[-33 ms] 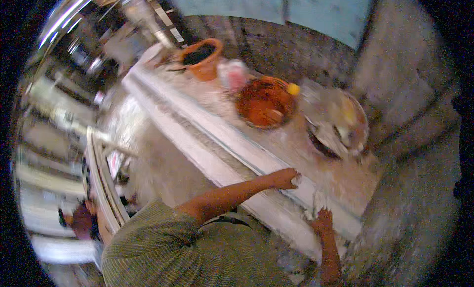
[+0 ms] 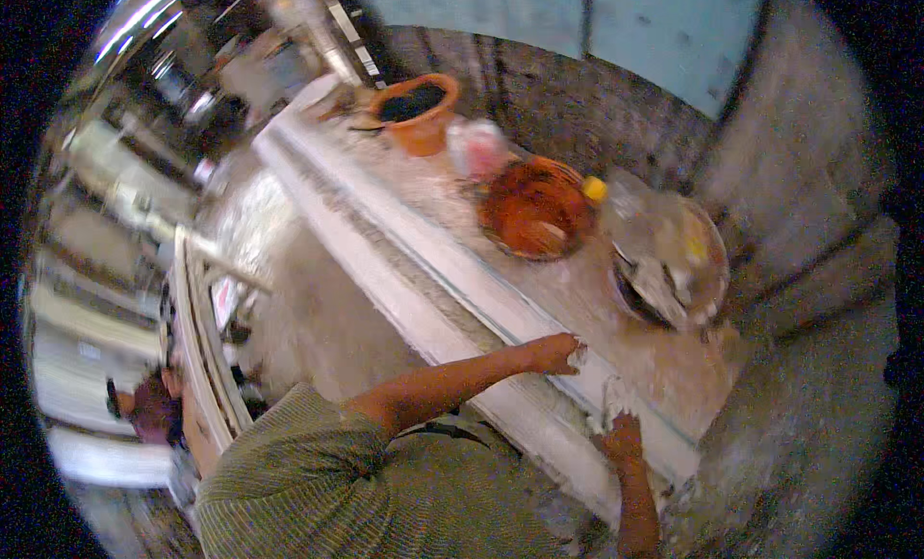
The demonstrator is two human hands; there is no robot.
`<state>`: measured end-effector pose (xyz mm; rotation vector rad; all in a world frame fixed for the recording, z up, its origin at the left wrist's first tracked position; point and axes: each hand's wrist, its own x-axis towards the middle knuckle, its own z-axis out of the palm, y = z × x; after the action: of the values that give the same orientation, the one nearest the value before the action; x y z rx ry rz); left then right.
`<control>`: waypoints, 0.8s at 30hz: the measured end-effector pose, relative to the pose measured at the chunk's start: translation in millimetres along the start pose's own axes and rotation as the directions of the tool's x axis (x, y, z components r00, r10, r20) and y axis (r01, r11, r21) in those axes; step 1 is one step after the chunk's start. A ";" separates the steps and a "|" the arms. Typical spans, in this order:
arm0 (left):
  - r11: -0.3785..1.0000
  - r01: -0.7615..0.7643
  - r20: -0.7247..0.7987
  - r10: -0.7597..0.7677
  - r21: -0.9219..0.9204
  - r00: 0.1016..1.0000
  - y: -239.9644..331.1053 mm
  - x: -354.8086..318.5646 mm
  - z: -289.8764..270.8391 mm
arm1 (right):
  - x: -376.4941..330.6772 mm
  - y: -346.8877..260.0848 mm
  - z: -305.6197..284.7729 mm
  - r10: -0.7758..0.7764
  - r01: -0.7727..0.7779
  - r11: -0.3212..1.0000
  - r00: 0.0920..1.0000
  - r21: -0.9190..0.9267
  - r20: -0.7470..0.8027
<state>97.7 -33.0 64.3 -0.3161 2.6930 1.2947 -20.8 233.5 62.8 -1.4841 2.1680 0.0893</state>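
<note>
A long white moulding (image 2: pixel 337 241) with raised edges and a channel between them runs from the far left to the near right. Over its near part, my left hand (image 2: pixel 556 353) is closed, with a bit of white at the fingertips. My right hand (image 2: pixel 624 438) sits a little nearer and to the right, its fingers curled at a whitish lumpy clump (image 2: pixel 614 403) like wet plaster. Blur hides just how the fingers meet the clump.
Beyond the moulding stand an orange tub (image 2: pixel 421 131) with dark inside, a red-and-white bag (image 2: pixel 477 150), a reddish-brown basin (image 2: pixel 539 213) with a yellow object (image 2: pixel 594 189) at its rim, and a wide pan (image 2: pixel 679 270) with whitish material. Another person (image 2: pixel 154 405) is at the far left.
The surroundings have shifted slightly right in view. Relative to the moulding, my right hand has come a little to the left. The whitish clump at its fingers shows more clearly.
</note>
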 end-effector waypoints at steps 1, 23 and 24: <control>1.000 -0.005 -0.061 0.007 0.023 0.998 -9.8 -20.9 -8.0 | 15.7 -17.2 -0.3 -0.095 0.098 0.994 0.994 -0.043 0.056; 0.967 0.218 -0.593 -0.251 -0.128 0.765 -291.7 -318.2 -361.1 | 459.0 -454.9 -55.0 -0.243 0.250 0.967 0.964 0.047 -0.108; 0.971 0.203 -0.610 -0.238 -0.128 0.756 -300.5 -328.7 -376.6 | 475.5 -473.8 -61.6 -0.233 0.237 0.969 0.971 0.072 -0.063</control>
<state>478.0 -468.3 141.4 -1.2377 2.9828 1.3709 246.5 -383.3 13.3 -1.7023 1.9951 -0.1181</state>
